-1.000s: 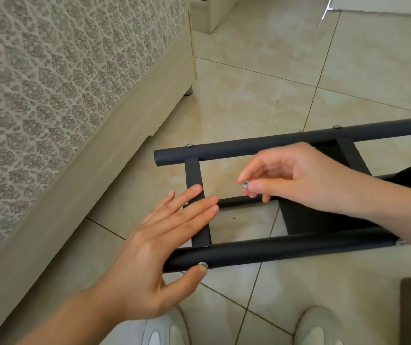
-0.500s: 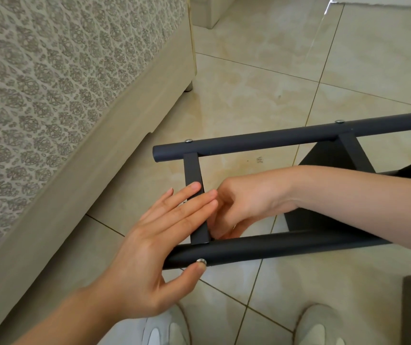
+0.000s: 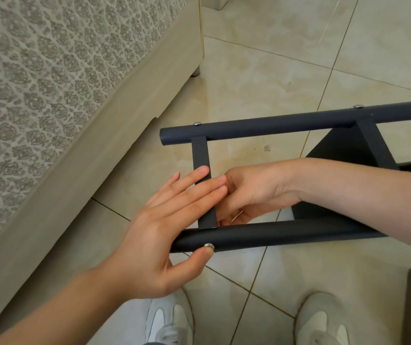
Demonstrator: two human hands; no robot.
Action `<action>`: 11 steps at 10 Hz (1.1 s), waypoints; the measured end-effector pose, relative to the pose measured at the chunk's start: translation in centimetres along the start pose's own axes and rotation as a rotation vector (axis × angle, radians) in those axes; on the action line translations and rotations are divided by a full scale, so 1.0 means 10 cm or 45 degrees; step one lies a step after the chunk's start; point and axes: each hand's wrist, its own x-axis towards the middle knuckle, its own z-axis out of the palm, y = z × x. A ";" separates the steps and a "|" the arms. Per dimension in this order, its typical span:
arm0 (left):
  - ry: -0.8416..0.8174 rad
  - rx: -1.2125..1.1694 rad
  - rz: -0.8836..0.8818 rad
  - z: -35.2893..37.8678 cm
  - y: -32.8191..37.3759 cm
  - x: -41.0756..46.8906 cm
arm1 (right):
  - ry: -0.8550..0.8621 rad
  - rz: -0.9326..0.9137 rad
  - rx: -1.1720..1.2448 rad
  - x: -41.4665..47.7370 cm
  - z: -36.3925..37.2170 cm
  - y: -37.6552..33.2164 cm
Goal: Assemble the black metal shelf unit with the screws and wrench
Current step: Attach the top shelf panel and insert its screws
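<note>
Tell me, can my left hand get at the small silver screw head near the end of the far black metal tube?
Probably yes: the left hand rests flat on the black metal crossbar, and the small silver screw head sits exposed just beyond it, nothing between.

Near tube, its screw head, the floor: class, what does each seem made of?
Near tube: likely metal, matte black coating, soft even sheen. Screw head: bare silvery metal, it glints. Floor: glossy beige tile, probably glazed ceramic; reflections and grout lines.

The black shelf frame [image 3: 274, 123] lies on the beige tiled floor [image 3: 274, 70].
</note>
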 end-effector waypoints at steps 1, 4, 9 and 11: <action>0.004 0.003 0.005 0.00 0.00 0.00 | -0.022 0.011 0.017 0.02 0.01 0.01; 0.011 0.010 0.006 0.01 0.00 -0.01 | -0.120 0.041 0.058 0.01 0.00 0.02; 0.025 -0.026 0.005 0.02 0.00 -0.01 | -0.053 0.078 -0.097 0.07 0.04 0.03; 0.026 -0.022 -0.010 0.02 0.00 -0.01 | -0.068 0.110 -0.068 0.08 0.04 0.02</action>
